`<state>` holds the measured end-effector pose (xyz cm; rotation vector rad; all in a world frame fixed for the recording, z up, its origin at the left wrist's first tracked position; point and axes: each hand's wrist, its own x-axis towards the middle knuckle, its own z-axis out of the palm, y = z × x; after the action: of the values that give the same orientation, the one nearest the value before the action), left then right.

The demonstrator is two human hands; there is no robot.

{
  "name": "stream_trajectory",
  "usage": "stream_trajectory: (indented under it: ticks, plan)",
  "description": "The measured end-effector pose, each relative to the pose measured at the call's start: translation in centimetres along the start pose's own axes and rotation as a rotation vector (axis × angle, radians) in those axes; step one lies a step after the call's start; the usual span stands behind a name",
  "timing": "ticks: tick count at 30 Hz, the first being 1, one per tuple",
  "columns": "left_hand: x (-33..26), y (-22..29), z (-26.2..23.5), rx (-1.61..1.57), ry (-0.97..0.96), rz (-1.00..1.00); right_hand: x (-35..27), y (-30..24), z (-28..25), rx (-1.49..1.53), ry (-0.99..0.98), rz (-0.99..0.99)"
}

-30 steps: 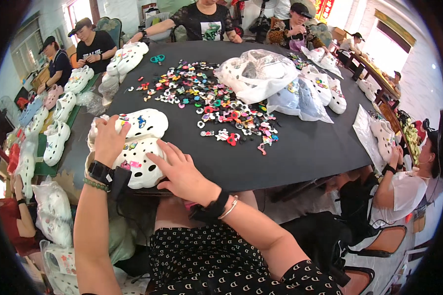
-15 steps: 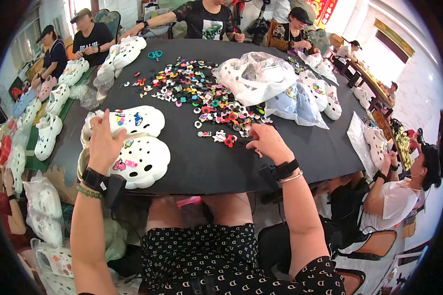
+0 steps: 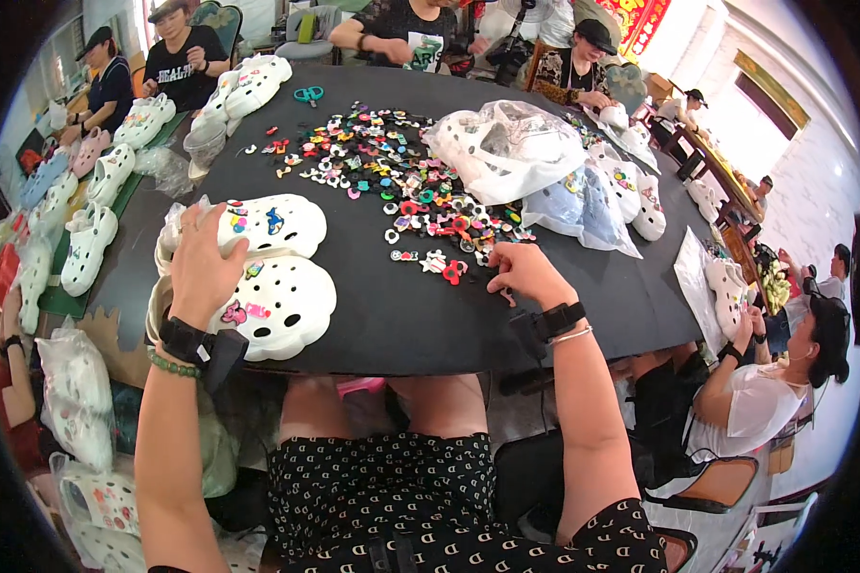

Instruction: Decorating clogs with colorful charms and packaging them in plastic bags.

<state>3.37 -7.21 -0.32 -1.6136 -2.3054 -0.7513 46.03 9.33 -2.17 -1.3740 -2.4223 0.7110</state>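
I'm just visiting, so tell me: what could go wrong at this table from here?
The right hand is at the near edge of a loose heap of small charms, so a careless sweep might scatter some. They lie jumbled together, so extra pieces could get picked up by accident. The nearer white clog lies close to the edge of the black table, so a bump might knock it off.

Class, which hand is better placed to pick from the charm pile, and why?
Right, probably: the right hand is beside the charm pile; the left hand is at the white clogs.
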Motion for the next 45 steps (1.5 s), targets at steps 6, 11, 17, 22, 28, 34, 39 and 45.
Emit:
stream_trajectory:
  ticks: [6, 11, 17, 22, 28, 34, 39, 45]
  plan:
    - [-1.4, -0.9, -0.3, -0.076, 0.163, 0.111, 1.1, 1.0, 0.7, 0.02, -0.011, -0.041]
    - [-3.3, 0.4, -2.2, -0.338, 0.12, 0.032, 1.2, 1.4, 0.7, -0.023, -0.025, 0.02]
    - [-4.5, 0.2, -2.8, -0.248, 0.221, 0.15, 1.9, -0.8, -0.8, -0.097, -0.125, 0.023]
    - [-4.5, 0.1, -2.3, -0.29, 0.226, 0.113, 2.7, -2.0, -1.5, -0.182, 0.022, 0.023]
    - [-4.1, 0.1, -2.0, -0.325, 0.234, 0.128, 2.0, 0.1, -1.8, -0.54, 0.24, -0.072]
    - [-3.9, 0.0, -1.9, -0.355, 0.22, 0.104, 0.5, -4.0, -0.3, -0.064, 0.018, -0.074]
    - [-3.7, 0.2, -1.8, -0.351, 0.212, 0.118, 1.3, -3.7, 1.8, -0.125, -0.076, -0.019]
    - [-4.1, 0.1, -1.8, -0.295, 0.243, 0.146, 1.7, -2.8, 1.3, 0.004, -0.116, 0.045]
